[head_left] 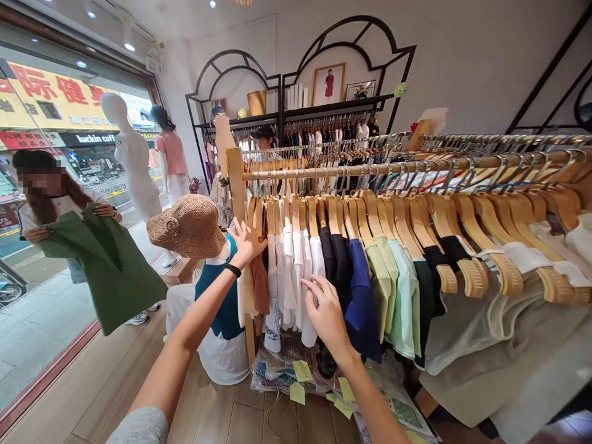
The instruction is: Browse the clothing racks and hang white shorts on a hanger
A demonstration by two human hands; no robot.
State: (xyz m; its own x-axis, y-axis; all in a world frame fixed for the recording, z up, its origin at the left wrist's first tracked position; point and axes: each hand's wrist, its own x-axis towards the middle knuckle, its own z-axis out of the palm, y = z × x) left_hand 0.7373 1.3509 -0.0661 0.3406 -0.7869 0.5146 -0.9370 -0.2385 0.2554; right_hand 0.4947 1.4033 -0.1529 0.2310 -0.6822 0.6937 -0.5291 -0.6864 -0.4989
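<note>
My left hand point(248, 242), with a black band at the wrist, is at the near end of the clothes rack, fingers spread over the first wooden hangers point(258, 213). A rust-brown garment point(260, 283) hangs just below it. In front of the white shirts point(296, 271) is my right hand point(324, 305), its fingers apart and slightly bent. Its fingertips are close to the white cloth; whether they touch it I cannot tell. Black, blue point(362, 305) and pale green tops point(402, 296) hang to the right.
A mannequin in a brown woven hat point(189, 227) and teal top sits left of the rack. Plastic-wrapped packages point(277, 370) lie beneath the clothes. At the left, a person holds up a green garment point(104, 265). A bare white mannequin point(132, 154) stands by the window.
</note>
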